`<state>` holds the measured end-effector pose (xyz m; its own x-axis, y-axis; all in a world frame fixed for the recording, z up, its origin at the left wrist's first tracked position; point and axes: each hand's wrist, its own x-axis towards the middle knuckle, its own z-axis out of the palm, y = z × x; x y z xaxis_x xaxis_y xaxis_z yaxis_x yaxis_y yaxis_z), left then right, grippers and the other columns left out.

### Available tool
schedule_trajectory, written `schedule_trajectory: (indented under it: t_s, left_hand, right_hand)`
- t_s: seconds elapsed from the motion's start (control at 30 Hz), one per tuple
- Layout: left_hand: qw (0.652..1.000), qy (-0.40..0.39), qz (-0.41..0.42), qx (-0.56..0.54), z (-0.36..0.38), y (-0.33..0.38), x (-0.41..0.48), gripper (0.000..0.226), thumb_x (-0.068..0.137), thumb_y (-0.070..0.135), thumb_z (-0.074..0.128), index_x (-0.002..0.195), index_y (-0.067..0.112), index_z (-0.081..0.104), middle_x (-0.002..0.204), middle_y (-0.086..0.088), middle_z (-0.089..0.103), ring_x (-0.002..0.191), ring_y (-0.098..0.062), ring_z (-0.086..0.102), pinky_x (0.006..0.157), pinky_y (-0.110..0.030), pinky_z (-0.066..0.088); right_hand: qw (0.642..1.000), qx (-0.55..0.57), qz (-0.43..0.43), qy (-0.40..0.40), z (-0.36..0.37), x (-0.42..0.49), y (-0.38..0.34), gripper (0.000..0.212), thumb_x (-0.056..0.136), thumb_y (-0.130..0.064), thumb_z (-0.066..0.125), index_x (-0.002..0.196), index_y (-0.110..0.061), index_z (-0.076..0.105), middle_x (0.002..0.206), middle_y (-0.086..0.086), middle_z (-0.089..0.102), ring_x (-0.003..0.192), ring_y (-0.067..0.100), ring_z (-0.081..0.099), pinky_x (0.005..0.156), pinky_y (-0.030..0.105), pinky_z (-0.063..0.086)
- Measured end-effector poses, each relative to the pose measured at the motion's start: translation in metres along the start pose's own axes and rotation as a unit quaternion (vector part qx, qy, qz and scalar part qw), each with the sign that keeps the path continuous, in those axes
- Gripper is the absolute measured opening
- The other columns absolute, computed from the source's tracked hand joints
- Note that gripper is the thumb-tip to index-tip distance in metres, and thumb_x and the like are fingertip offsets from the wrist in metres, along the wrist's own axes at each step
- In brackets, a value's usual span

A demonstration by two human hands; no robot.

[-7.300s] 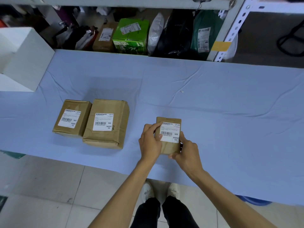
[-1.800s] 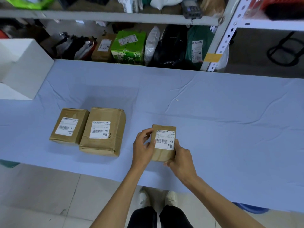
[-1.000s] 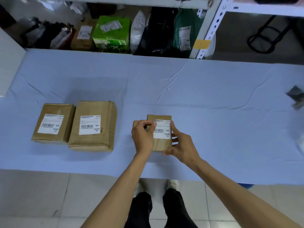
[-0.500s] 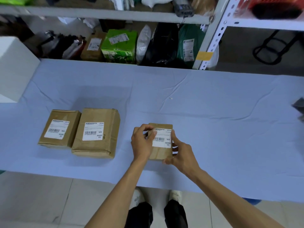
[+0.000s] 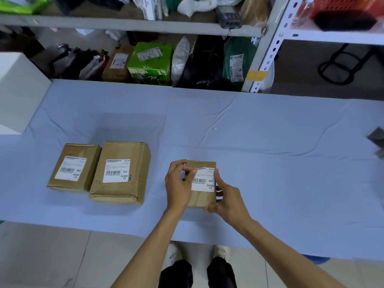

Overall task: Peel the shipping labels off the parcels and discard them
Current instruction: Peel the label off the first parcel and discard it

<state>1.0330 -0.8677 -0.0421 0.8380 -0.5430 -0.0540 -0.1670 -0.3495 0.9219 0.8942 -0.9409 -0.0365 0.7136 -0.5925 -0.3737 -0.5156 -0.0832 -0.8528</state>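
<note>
left hand (image 5: 179, 185): fingers curled, thumb and forefinger pinching the top-left corner of the label (image 5: 204, 181)
right hand (image 5: 227, 201): curled round the right side of the small parcel (image 5: 200, 199), gripping it
small parcel: on the blue cloth (image 5: 270, 163) near its front edge, long side running away from the person, label facing up

Metal shelving (image 5: 268, 59) behind blue-clothed table (image 5: 270, 163), tiled floor (image 5: 52, 256).

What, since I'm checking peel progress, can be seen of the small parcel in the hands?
The small parcel is a brown cardboard box over the blue cloth, near its front edge. Its white label, with barcode and "MXRC 03", faces up. The left hand pinches the label's upper-left corner; the right hand grips the box's right side.
</note>
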Motion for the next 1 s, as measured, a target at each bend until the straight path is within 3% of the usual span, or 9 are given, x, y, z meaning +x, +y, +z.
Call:
schedule_trajectory:
  t_s: [0.1,0.33,0.87,1.0]
  left_hand:
    - [1.000,-0.011,0.004,-0.024,0.000,-0.001,-0.002,0.011,0.084,0.009,0.070,0.077,0.017,0.066,0.107,0.012,0.060,0.101,-0.001,0.058,0.068,-0.006,0.046]
    - [0.999,-0.025,-0.008,-0.023,-0.002,-0.001,0.005,0.010,0.082,0.009,0.072,0.075,0.015,0.067,0.104,0.010,0.063,0.098,0.001,0.059,0.070,0.000,0.041]
    - [0.998,-0.049,-0.030,-0.001,-0.004,0.001,0.009,0.008,0.082,0.009,0.072,0.076,0.012,0.068,0.111,0.008,0.060,0.101,-0.001,0.056,0.073,0.004,0.037]
    - [0.998,-0.054,-0.034,0.004,-0.004,0.000,0.010,0.007,0.083,0.010,0.072,0.077,0.010,0.068,0.113,0.007,0.060,0.101,-0.002,0.056,0.073,0.004,0.037]
  right_hand:
    - [1.000,-0.006,0.001,-0.004,0.000,0.000,0.000,0.115,0.061,0.004,0.078,0.149,-0.038,0.016,0.093,-0.020,0.063,0.080,-0.011,0.058,0.062,0.008,0.049]
    - [1.000,-0.014,-0.002,-0.010,0.000,0.002,-0.001,0.115,0.060,0.001,0.080,0.151,-0.032,0.018,0.093,-0.022,0.062,0.081,-0.013,0.057,0.063,0.005,0.046]
    - [0.999,-0.035,0.005,-0.016,0.000,0.004,0.000,0.117,0.060,0.000,0.078,0.150,-0.037,0.012,0.088,-0.025,0.061,0.084,-0.011,0.059,0.062,0.006,0.048]
    - [0.999,-0.040,0.012,-0.018,0.000,0.004,-0.002,0.117,0.061,0.000,0.077,0.152,-0.034,0.011,0.090,-0.024,0.061,0.081,-0.004,0.061,0.064,0.006,0.049]
